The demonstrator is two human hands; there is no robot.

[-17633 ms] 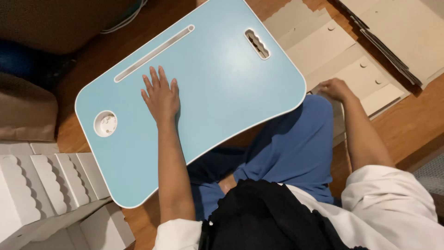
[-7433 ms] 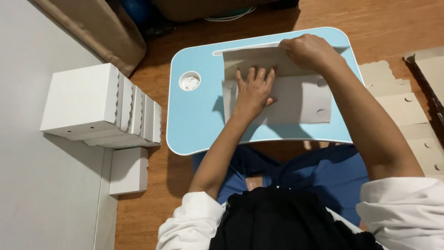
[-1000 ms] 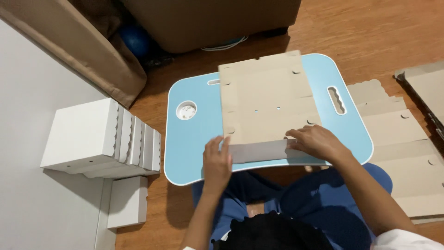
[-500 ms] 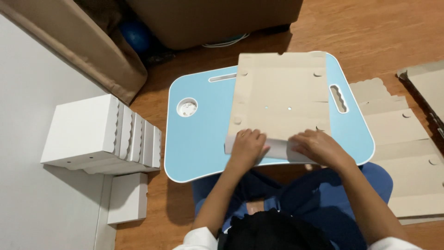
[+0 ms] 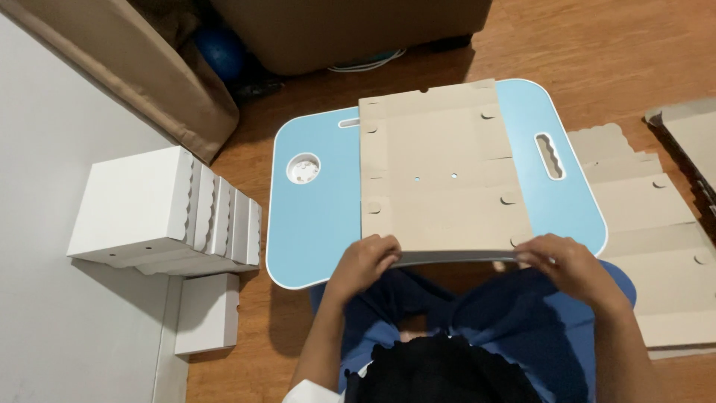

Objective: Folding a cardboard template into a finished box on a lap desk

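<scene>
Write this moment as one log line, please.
left hand: grips cardboard sheet near edge | right hand: same edge | sheet: flat on blue lap desk

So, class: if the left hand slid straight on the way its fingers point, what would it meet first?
Probably the flat cardboard sheet itself: the left hand grips its near edge over the blue lap desk, fingers pointing across the sheet.

I see a plain tan flat cardboard sheet (image 5: pixel 440 179) on the light-blue white-edged lap worktop (image 5: pixel 321 216); white scallop-edged folded boxes (image 5: pixel 164 213); reddish-brown wooden floor (image 5: pixel 611 52); blue trousers (image 5: pixel 485 313).
</scene>
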